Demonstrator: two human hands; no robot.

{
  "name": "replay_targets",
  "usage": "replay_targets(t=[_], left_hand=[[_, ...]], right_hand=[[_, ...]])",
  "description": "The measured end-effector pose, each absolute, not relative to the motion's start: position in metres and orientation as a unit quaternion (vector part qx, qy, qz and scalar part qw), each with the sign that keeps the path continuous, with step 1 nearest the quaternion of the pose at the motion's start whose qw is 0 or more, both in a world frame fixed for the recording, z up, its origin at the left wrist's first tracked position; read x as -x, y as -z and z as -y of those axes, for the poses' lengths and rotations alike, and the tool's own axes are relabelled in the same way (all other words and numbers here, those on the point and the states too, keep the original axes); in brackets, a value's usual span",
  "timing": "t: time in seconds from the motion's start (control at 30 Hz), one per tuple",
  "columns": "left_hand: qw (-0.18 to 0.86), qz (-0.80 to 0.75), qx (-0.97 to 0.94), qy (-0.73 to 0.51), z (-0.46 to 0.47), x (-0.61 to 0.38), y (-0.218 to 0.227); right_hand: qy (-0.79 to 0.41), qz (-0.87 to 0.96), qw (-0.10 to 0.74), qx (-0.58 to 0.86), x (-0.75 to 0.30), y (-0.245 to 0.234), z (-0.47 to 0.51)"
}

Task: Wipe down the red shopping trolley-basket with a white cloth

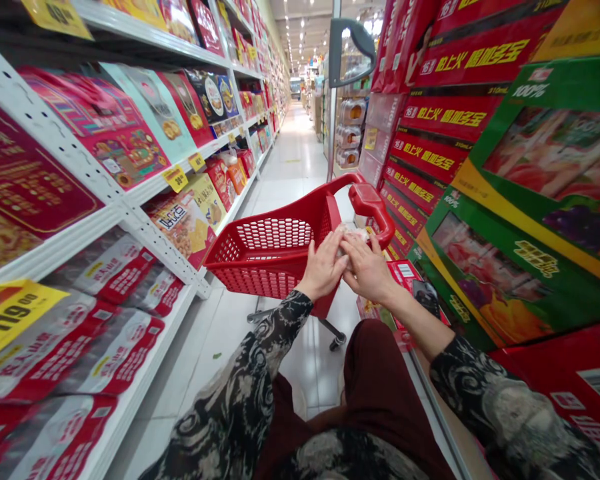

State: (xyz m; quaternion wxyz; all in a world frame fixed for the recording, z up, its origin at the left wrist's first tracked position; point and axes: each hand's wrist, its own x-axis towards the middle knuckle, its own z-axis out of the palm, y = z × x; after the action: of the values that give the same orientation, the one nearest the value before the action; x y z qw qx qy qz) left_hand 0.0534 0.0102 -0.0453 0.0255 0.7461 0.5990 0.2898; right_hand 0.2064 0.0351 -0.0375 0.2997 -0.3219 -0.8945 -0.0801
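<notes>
Midway imo: left hand [324, 265], right hand [370, 268] over whitish wrap [356, 231] at red cart [260, 283]'s handle edge; can't tell grip or what remains.

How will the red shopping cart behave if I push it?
The red shopping cart will likely roll easily, judging by its caster. Its perforated basket wall looks like stiff plastic, so it probably won't flex much.

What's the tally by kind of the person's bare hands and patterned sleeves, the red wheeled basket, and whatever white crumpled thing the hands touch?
Bare hands (left hand, right hand): 2
Patterned sleeves: 2
Red wheeled basket: 1
White crumpled item: 1
Total: 6
</notes>
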Motion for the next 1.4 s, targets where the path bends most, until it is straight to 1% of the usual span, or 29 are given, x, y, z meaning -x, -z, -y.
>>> replay_targets(t=[0.07, 0.13, 0.23, 0.33, 0.57, 0.73, 0.9, 1.17, 1.4], left_hand=[[0.02, -0.602, -0.752, -0.267, -0.017, -0.061, 0.044], [-0.013, -0.612, -0.749, -0.254, -0.022, -0.069, 0.045], [-0.076, -0.605, -0.752, -0.249, -0.028, -0.08, 0.046], [-0.102, -0.6, -0.752, -0.254, -0.031, -0.08, 0.049], [-0.091, -0.665, -0.69, -0.27, -0.019, -0.039, 0.072], [-0.092, -0.631, -0.715, -0.285, -0.024, -0.066, 0.058], [-0.083, -0.611, -0.734, -0.284, -0.034, -0.085, 0.04], [-0.08, -0.671, -0.682, -0.279, -0.026, -0.04, 0.058], [-0.107, -0.67, -0.676, -0.289, -0.013, -0.042, 0.056]], right_hand=[[0.068, 0.874, 0.346, 0.334, -0.215, 0.034, -0.039], [0.076, 0.85, 0.376, 0.361, -0.221, 0.031, -0.046], [0.086, 0.826, 0.38, 0.409, -0.223, 0.031, -0.06], [0.075, 0.811, 0.389, 0.431, -0.221, 0.036, -0.071], [0.062, 0.801, 0.432, 0.41, -0.216, 0.047, -0.067], [0.08, 0.787, 0.439, 0.427, -0.203, 0.052, -0.06], [0.085, 0.793, 0.442, 0.411, -0.203, 0.058, -0.068], [0.091, 0.823, 0.431, 0.36, -0.193, 0.062, -0.068], [0.079, 0.817, 0.451, 0.35, -0.181, 0.065, -0.058]])
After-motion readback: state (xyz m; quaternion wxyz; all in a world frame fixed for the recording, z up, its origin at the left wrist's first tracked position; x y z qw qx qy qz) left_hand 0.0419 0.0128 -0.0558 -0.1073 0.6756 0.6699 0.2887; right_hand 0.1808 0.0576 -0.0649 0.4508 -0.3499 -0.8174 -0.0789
